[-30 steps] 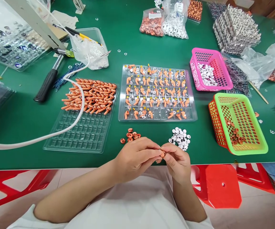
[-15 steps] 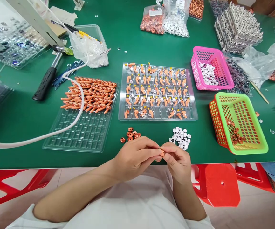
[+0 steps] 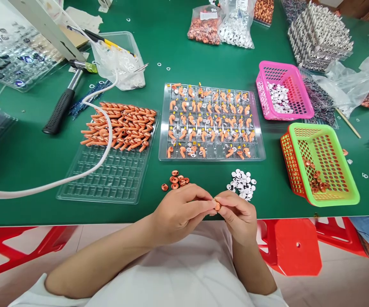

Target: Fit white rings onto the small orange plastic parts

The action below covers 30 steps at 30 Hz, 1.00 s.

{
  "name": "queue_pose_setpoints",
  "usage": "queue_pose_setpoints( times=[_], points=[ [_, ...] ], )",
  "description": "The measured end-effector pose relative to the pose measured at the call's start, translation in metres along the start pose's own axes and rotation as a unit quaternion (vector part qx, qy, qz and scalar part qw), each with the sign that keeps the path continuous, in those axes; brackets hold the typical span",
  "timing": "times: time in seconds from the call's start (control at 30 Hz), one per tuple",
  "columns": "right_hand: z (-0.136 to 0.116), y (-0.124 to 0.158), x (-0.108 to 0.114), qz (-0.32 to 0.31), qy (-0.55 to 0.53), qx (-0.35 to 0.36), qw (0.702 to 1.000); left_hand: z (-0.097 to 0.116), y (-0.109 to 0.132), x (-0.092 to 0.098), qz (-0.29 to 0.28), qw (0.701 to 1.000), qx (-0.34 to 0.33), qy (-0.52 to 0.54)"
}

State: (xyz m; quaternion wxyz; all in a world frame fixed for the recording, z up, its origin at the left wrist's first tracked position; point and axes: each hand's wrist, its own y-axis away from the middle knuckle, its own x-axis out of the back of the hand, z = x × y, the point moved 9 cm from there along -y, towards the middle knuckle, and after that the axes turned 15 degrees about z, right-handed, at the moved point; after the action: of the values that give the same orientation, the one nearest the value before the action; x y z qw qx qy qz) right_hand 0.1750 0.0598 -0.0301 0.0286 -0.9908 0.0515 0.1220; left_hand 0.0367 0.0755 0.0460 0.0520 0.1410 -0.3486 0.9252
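Both my left hand [image 3: 179, 213] and my right hand [image 3: 240, 217] are closed, their fingertips pinching a small orange piece [image 3: 217, 206] between them at the table's front edge. Fingers cover most of it, so its full shape is hidden. Just beyond my left hand lies a small heap of copper-coloured round caps [image 3: 174, 180]. White discs [image 3: 242, 184] are scattered beyond my right hand. Farther off, a clear compartment tray [image 3: 211, 121] holds rows of curved orange parts with yellow tips and clear rings.
Copper-coloured tubes [image 3: 123, 125] fill the back of another clear tray [image 3: 99, 175] at left, crossed by a white hose [image 3: 85, 170]. A hammer [image 3: 61, 108] lies beyond. On the right stand a pink basket [image 3: 302, 100] and a green basket [image 3: 344, 170]. A red stool [image 3: 297, 247] is below.
Both hands stay in nearly the same place, still pinching the small orange piece, which seems turned slightly. The things on the table have not moved.
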Motion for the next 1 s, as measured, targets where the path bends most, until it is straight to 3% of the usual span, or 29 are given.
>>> queue_pose_setpoints(
  times=[0.53, 1.0],
  points=[
    [0.018, 0.002, 0.0, 0.024, -0.059, -0.072, 0.995, 0.005, 0.007, 0.0, 0.004, 1.0, -0.018, 0.0],
    [0.014, 0.001, -0.001, 0.02, -0.042, -0.051, 0.998, 0.006, 0.006, 0.001, 0.002, 1.0, -0.02, -0.003]
  ],
)
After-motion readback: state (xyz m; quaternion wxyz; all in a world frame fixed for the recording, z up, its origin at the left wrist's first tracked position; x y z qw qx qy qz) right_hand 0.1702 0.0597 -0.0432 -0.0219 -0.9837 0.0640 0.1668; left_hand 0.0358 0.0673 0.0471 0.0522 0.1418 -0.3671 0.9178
